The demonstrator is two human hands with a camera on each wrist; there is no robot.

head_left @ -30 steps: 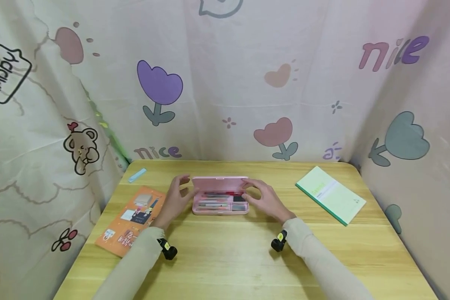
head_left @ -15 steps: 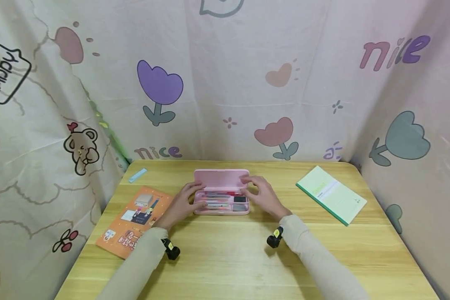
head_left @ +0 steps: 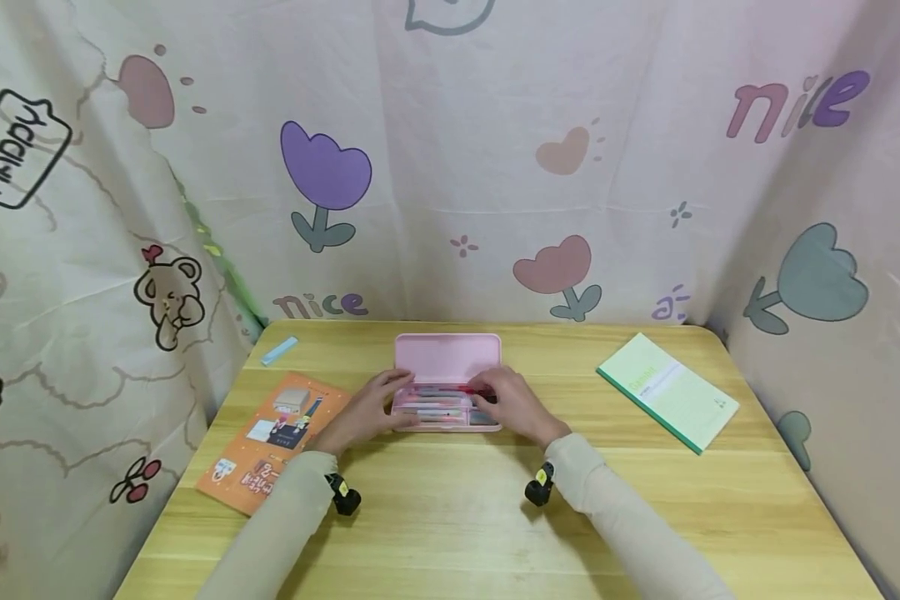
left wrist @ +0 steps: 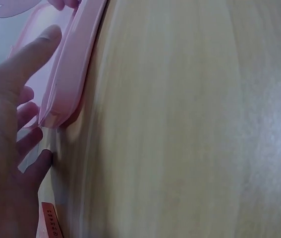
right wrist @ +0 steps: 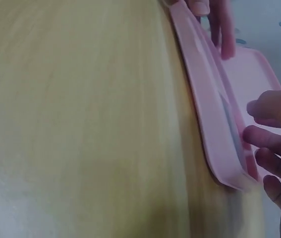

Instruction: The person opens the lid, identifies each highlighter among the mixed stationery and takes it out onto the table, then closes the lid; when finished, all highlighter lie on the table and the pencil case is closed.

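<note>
A pink pencil case (head_left: pixel 427 429) lies on the table with its lid (head_left: pixel 447 357) raised at the back. Several pens (head_left: pixel 437 399) lie in its long compartments. My left hand (head_left: pixel 367 408) is at the case's left end, thumb over the front rim and relaxed fingers beyond the end, as the left wrist view shows beside the case wall (left wrist: pixel 73 74). At the right end, my right hand (head_left: pixel 516 402) reaches over the small compartments and largely hides them. In the right wrist view its loosely bent fingers (right wrist: pixel 271 141) are spread beside the case's rim, with nothing visible between them.
An orange booklet (head_left: pixel 270 437) lies left, partly under the left forearm. A light blue strip (head_left: pixel 279 351) is at the back left. On the right lies a green notebook (head_left: pixel 667 392). Printed curtains (head_left: pixel 450 167) surround the wooden table (head_left: pixel 450 533).
The lid has swung from half raised to fully back. My left hand has come down to the case's left end, and my right hand has moved left over the right compartments.
</note>
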